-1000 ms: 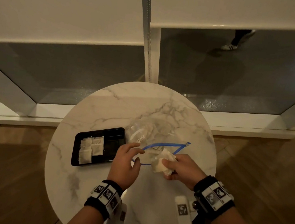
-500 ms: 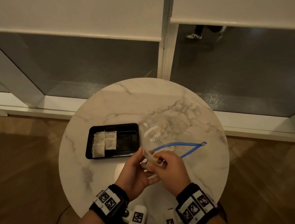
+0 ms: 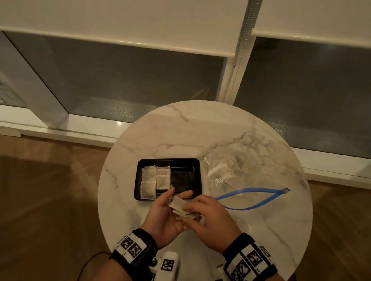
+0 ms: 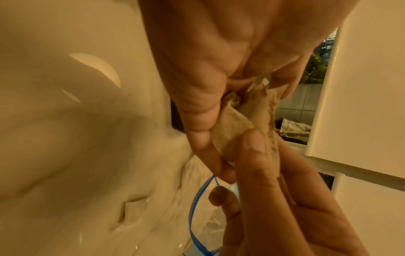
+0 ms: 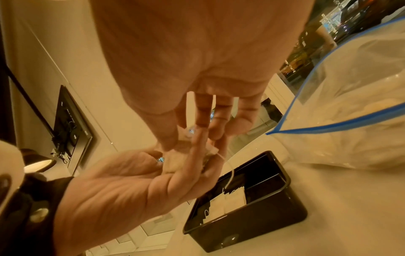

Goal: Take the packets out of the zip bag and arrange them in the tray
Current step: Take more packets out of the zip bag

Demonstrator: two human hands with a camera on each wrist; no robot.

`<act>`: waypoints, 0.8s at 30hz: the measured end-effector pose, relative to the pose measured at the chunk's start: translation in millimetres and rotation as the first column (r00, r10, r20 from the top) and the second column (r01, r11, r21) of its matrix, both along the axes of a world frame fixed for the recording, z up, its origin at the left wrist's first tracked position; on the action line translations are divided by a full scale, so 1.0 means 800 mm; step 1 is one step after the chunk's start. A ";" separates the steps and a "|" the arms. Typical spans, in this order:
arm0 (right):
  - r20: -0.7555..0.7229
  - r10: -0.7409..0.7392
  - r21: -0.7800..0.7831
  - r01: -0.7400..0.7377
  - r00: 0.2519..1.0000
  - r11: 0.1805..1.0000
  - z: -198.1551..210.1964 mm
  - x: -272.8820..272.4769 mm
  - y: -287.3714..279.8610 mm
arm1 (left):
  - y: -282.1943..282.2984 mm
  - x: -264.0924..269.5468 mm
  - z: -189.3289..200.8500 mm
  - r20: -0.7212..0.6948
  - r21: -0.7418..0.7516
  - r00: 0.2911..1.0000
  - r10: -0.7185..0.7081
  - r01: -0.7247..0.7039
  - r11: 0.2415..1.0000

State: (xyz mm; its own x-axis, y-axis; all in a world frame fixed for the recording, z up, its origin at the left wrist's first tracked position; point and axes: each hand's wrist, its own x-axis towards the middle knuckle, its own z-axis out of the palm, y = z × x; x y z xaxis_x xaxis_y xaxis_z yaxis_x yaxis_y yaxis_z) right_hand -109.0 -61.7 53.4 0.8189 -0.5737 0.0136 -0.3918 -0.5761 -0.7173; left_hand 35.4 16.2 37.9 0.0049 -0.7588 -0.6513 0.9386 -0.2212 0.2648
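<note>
At centre frame, the left hand and right hand together pinched small, pale, crumpled packets just below the black tray.

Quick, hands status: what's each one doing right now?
Left hand: pinching the packets between thumb and fingers, above the table.
Right hand: fingers pinching the same packets from the other side.

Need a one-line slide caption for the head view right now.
Both hands, left hand and right hand, hold packets beside a black tray; the zip bag lies open.
</note>
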 end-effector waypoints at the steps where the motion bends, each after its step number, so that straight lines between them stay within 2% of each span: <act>1: 0.003 -0.003 0.027 0.003 1.000 1.000 -0.001 0.005 0.000 | 0.002 0.005 -0.002 0.010 0.002 1.000 -0.008 0.008 1.000; 3: 0.013 -0.039 0.093 0.038 0.999 0.995 -0.003 0.018 0.002 | 0.007 0.016 -0.006 0.029 0.010 0.999 -0.025 0.025 1.000; 5: 0.023 -0.151 0.213 0.143 0.988 0.967 -0.007 0.028 0.003 | 0.014 0.026 -0.010 0.054 0.021 0.997 -0.046 0.045 0.999; 8: -0.015 -0.297 0.438 0.274 0.955 0.856 -0.020 0.040 0.005 | 0.025 0.042 -0.019 0.138 0.025 0.987 -0.082 0.079 0.997; 11: -0.091 -0.325 0.563 0.317 0.941 0.763 -0.034 0.052 0.009 | 0.038 0.056 -0.028 0.299 0.043 0.943 -0.144 0.137 0.990; 19: -0.174 -0.314 0.613 0.352 0.933 0.707 -0.067 0.089 0.028 | 0.063 0.091 -0.064 0.623 0.145 0.732 -0.274 0.237 0.961; 21: -0.204 -0.299 0.609 0.360 0.932 0.707 -0.075 0.095 0.031 | 0.067 0.099 -0.070 0.641 0.164 0.708 -0.294 0.248 0.955; 24: -0.239 -0.273 0.624 0.363 0.932 0.692 -0.080 0.106 0.035 | 0.074 0.112 -0.081 0.622 0.180 0.721 -0.304 0.246 0.953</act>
State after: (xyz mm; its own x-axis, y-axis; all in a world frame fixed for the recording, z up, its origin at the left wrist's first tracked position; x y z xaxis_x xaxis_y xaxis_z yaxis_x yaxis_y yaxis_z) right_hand -24.4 -33.8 -10.7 0.5545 -0.6297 -0.5440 -0.5708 0.1878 -0.7993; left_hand 125.3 75.6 -27.2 0.2386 -0.7396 -0.6294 0.4514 -0.4894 0.7462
